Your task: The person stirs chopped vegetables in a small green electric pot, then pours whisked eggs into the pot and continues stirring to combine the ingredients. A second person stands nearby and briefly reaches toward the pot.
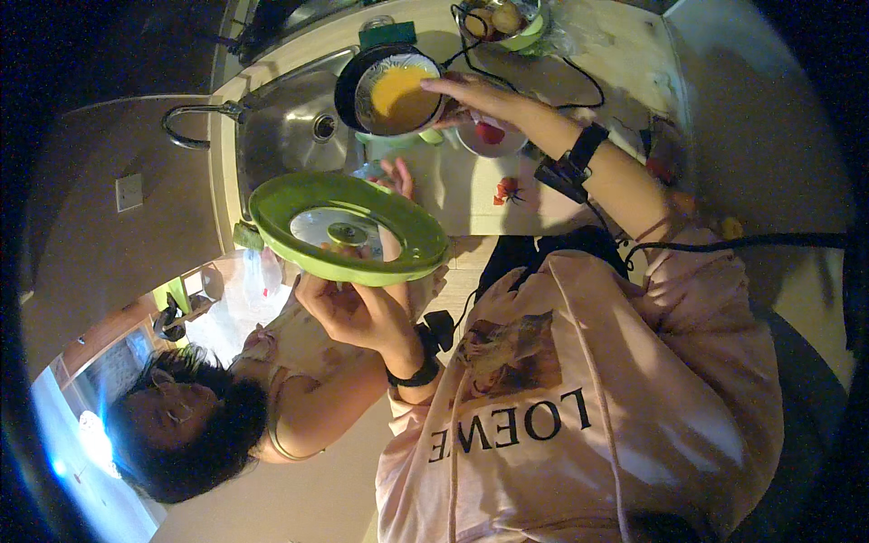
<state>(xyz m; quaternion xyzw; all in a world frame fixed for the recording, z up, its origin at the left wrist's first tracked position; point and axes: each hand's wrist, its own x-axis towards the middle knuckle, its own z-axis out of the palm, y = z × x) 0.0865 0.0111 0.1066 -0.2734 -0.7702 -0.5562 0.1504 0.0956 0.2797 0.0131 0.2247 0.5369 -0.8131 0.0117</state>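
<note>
My right hand (472,98) grips the side of a patterned bowl (364,102) of yellow liquid, thumb over its rim. A round black vessel (345,88) shows around that bowl; whether they are nested I cannot tell. My left hand (360,309) holds the near edge of a green-rimmed glass lid (428,244), its green knob facing up. Just right of the patterned bowl, a pale bowl (506,146) with something red in it sits partly behind my right hand and forearm. A cut tomato piece with its green calyx (506,191) lies on the counter.
A steel sink (285,136) and curved faucet (183,125) are at the left. Another person (197,421) stands at my left; their hand (400,178) reaches behind the lid. A green-rimmed basin (529,41) with round potato-like items, a green sponge (387,34) and black cables (597,81) are at the back.
</note>
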